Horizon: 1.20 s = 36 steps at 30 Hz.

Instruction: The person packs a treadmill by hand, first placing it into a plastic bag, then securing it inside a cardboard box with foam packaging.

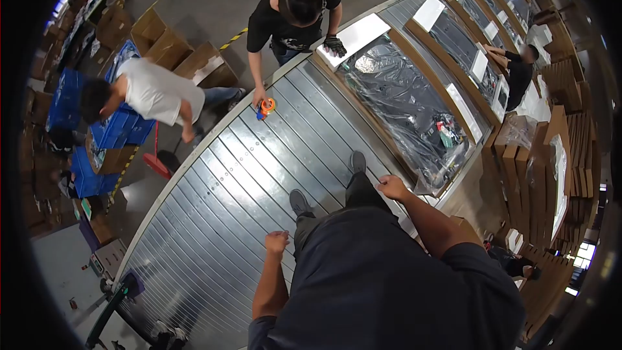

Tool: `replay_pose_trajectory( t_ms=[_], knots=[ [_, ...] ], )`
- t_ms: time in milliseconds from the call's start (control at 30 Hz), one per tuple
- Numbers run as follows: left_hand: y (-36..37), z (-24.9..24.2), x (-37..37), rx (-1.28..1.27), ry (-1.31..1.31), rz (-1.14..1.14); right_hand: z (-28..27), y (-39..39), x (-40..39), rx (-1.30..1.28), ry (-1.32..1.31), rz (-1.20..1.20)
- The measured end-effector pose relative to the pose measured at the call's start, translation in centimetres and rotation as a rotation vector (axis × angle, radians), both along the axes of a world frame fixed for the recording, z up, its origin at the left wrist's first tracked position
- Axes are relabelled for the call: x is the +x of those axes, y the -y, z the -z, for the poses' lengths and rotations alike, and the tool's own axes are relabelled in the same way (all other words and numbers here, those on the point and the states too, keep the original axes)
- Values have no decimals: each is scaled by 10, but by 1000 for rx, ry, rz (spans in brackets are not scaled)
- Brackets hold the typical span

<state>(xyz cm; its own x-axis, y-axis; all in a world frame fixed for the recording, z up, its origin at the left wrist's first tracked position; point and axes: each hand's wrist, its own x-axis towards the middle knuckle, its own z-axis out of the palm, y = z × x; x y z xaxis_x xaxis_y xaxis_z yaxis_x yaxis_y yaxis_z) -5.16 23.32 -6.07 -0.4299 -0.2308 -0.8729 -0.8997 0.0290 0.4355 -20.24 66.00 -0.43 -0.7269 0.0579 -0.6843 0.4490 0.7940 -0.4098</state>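
Observation:
My left hand [276, 242] is raised over the slatted metal conveyor [227, 220] with its fingers curled in, and nothing shows in it. On the other side of my legs, my right hand [392, 188] is also closed, near the lower corner of an open cardboard box [402, 68]. Whether it holds anything small is hidden. Inside that box, clear plastic film [395, 104] covers a dark panel, with a small colourful packet [447, 131] at its near end. A white foam block [355, 37] spans the box's far end.
Across the conveyor, a co-worker [295, 19] holds an orange tape dispenser [265, 109]. Another person [155, 91] bends by blue crates [126, 126] at left. A third person [518, 74] reaches over boxes at right, near stacked cardboard [551, 168].

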Motion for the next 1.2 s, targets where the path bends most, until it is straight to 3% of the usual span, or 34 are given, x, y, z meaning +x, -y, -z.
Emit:
replay_pose_trajectory(
  t_ms=[100, 167, 233, 367, 433, 500, 600, 633, 700, 833, 867, 933, 967, 1000, 1033, 1100, 1133, 1200],
  knots=[
    [-13, -4, -49, -68, 43, -54, -3, -46, -31, 63, 105, 68],
    [-12, 39, -53, -132, -212, 147, 20, -81, -61, 40, 152, 92],
    [-55, 9, -115, -90, -33, -267, 46, -112, -103, 113, 159, -96],
    [-157, 11, -222, -130, -117, -430, 113, -148, -216, 154, 222, -492],
    [-211, 16, -266, -96, -225, -368, 130, -137, -279, 196, 224, -674],
    [-261, 36, -296, -135, -337, -160, 149, -124, -325, 204, 248, -802],
    [-304, 54, -360, -1, -306, -10, 178, -99, -369, 256, 283, -837],
    [-313, 71, -381, 59, -314, 31, 199, -97, -382, 256, 290, -972],
    [-325, 110, -428, 29, -380, 232, 248, -95, -404, 250, 298, -1236],
    [-332, 176, -530, -4, -607, 364, 352, -83, -458, 271, 290, -1572],
    [-331, 194, -545, -13, -576, 437, 405, -103, -460, 200, 176, -1612],
    [-328, 226, -567, -28, -508, 579, 460, -87, -484, 327, 316, -1792],
    [-312, 219, -583, -43, -573, 801, 478, -76, -498, 395, 389, -1872],
    [-306, 219, -593, -55, -739, 728, 479, -62, -517, 324, 366, -2002],
    [-302, 222, -602, -78, -902, 646, 505, -73, -520, 379, 388, -1852],
    [-296, 220, -613, -203, -946, 710, 547, -89, -528, 475, 397, -1551],
    [-295, 219, -614, -268, -965, 741, 556, -90, -533, 493, 539, -1723],
    [-295, 219, -612, -319, -961, 827, 587, -100, -531, 551, 759, -1846]
  ],
)
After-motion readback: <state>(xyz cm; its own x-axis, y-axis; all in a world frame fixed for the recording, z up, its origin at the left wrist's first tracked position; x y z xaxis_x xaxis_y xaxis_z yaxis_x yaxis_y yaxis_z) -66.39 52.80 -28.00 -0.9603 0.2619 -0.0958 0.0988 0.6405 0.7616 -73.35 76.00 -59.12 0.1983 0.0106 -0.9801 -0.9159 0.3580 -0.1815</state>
